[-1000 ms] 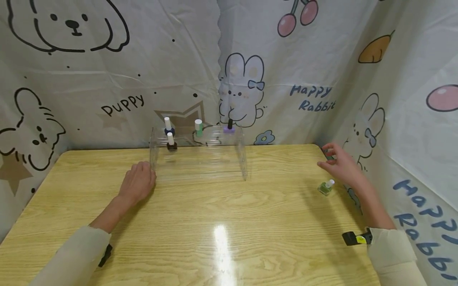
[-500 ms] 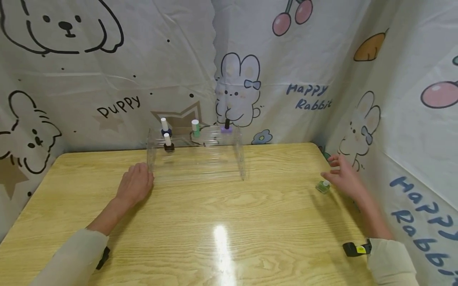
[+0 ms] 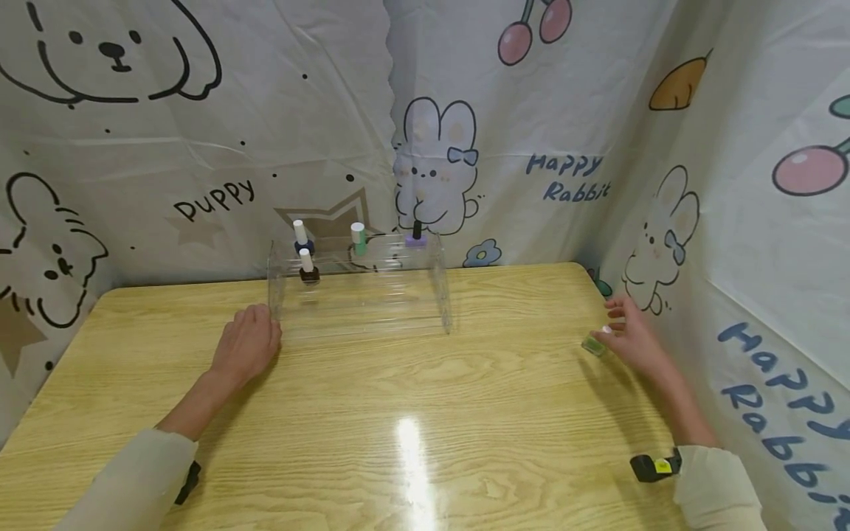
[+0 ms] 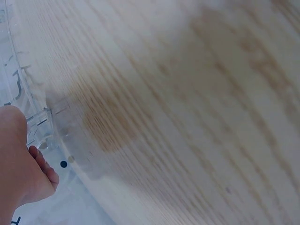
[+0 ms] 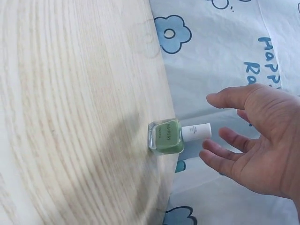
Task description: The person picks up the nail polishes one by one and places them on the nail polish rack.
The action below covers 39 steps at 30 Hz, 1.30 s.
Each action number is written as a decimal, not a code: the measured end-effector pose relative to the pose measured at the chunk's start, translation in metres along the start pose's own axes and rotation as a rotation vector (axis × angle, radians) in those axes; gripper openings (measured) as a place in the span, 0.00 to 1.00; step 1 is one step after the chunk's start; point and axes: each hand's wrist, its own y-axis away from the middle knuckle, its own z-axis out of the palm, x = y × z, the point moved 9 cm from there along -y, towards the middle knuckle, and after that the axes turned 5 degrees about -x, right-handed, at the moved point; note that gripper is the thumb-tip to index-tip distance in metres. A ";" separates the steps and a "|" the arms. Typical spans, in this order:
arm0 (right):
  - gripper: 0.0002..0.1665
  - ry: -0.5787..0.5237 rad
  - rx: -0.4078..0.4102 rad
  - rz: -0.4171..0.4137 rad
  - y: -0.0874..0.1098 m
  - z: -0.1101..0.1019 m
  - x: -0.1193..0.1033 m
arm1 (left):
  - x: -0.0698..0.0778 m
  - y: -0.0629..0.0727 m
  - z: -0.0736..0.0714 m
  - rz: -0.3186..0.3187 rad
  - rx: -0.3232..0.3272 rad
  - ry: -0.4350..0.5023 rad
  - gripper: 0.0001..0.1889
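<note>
A clear acrylic display rack [image 3: 361,324] stands at the back of the table. My left hand [image 3: 246,343] holds its left end, and the left wrist view has the thumb and curled fingers [image 4: 42,166] on either side of a rack corner [image 4: 44,115]. At the table's right edge, a green nail polish bottle [image 5: 166,136] with a white cap [image 5: 197,131] stands upright. My right hand [image 3: 634,339] is close beside it, thumb and fingers spread apart on both sides of the cap, nothing gripped.
On the rack are several nail polish bottles: a dark blue one [image 3: 303,247] and a green one [image 3: 359,243] at the back left and middle, a purple one [image 3: 416,240] at the right, a black one [image 3: 308,276] lower. A printed curtain [image 3: 319,133] hangs behind and right of the wooden table [image 3: 398,391].
My right hand has come down and nearer to the green nail polish bottle, now overlapping its cap in the head view. My left hand has stayed on the rack. The head view has shifted slightly.
</note>
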 end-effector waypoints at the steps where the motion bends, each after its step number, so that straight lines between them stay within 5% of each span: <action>1: 0.34 -0.006 0.001 0.006 -0.001 0.001 0.002 | 0.000 0.000 0.000 -0.001 -0.003 0.000 0.13; 25: 0.26 0.011 0.051 -0.007 -0.006 0.021 0.038 | 0.001 0.002 0.001 0.001 -0.011 -0.023 0.13; 39: 0.20 -0.042 0.065 0.124 0.002 0.022 0.047 | 0.001 0.002 -0.001 -0.001 -0.001 -0.017 0.13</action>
